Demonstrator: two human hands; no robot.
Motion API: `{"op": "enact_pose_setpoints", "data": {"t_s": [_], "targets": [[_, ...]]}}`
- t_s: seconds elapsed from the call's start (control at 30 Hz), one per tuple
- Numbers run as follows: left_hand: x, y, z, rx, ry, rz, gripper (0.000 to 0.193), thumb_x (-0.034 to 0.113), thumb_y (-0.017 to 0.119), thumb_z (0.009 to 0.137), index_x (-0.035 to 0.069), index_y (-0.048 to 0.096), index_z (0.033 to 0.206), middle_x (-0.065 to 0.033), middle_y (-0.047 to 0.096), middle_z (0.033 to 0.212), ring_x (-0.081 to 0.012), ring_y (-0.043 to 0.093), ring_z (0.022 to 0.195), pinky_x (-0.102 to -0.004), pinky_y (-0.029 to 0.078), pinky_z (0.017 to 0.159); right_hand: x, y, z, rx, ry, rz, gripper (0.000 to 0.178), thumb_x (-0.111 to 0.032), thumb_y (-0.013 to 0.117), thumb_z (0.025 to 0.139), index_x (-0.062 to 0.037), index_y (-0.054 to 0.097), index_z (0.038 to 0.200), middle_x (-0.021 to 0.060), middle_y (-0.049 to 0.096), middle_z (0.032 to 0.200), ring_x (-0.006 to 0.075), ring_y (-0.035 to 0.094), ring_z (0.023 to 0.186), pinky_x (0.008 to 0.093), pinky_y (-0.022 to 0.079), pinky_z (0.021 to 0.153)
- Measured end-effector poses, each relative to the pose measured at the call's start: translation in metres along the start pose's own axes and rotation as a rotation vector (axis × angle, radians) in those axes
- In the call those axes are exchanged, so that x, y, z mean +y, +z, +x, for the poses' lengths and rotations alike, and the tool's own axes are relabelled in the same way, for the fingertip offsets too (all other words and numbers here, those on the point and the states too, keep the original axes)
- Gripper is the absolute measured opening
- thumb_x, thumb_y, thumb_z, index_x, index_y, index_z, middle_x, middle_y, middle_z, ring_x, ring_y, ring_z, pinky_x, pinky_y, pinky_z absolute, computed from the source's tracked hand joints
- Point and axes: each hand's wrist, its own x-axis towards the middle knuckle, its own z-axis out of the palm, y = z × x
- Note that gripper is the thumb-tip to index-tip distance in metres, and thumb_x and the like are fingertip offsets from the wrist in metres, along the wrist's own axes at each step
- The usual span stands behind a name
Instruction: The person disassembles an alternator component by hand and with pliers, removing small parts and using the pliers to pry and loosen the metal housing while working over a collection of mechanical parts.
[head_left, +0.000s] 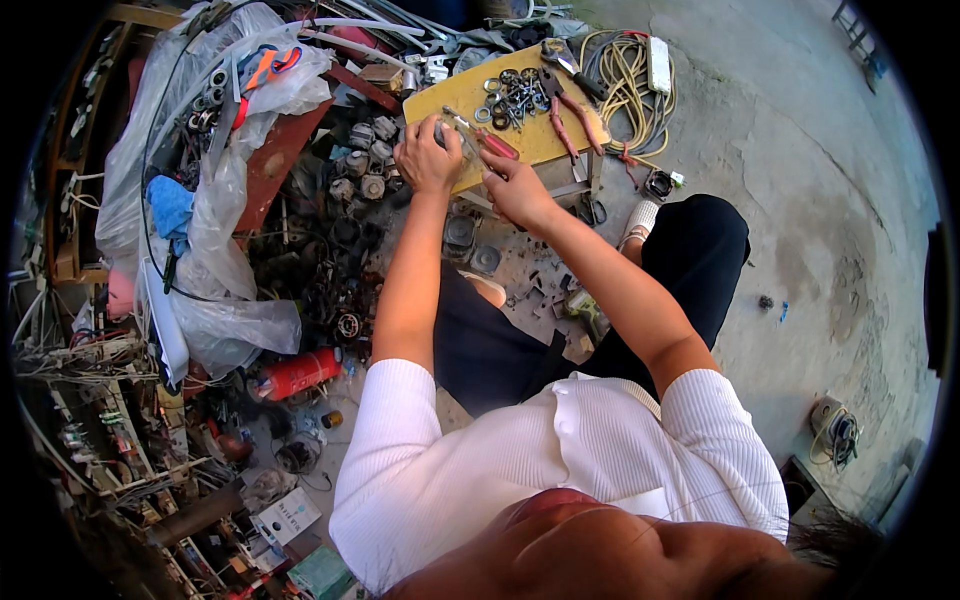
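On the near left part of a yellow wooden stool (437,100), my left hand (428,158) is closed round a small dark grey part (441,133), mostly hidden by the fingers. My right hand (518,192) is bent closed at the stool's near edge; what its fingers hold is not clear. Just beyond them is a screwdriver (497,144) with a clear red handle, its shaft slanting up to the left. Farther back sit several loose screws and round rings (516,98). Red-handled pliers (572,120) lie to their right, beside a black-handled metal tool (574,70).
A coiled yellow cable (618,85) and a white power strip (658,65) lie right of the stool. Left of it are piled metal parts (372,160) and clear plastic sheeting (215,320). A red cylinder (300,374) and a green power tool (585,310) rest on the floor.
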Motion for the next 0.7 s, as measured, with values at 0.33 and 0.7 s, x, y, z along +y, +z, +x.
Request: {"op": "enact_pose_setpoints", "data": {"t_s": [0.33,0.7], "targets": [[-0.008,0.000,0.004,-0.001,0.086,-0.040,0.031,0.031,0.056,0.088,0.013,0.070,0.108,-0.0090,0.069,0.106,-0.0305,0.065,0.097,-0.0465,0.049,0.084,0.028,0.043,-0.013,0.360,-0.237,-0.190,0.045,-0.017,0.053,0.096,-0.0079,0.053,0.140,0.0310,0.065,0.111,0.0395,0.067,0.103,0.0398,0.049,0.091],[-0.003,-0.004,0.013,-0.069,0.047,-0.083,0.033,0.032,0.053,0.091,0.012,0.069,0.113,-0.0124,0.067,0.111,-0.0354,0.065,0.098,-0.0477,0.049,0.087,0.061,0.030,0.004,0.394,-0.449,-0.263,0.046,-0.016,0.055,0.094,-0.0103,0.054,0.140,0.0282,0.068,0.098,0.0432,0.068,0.084,0.0456,0.052,0.080]]}}
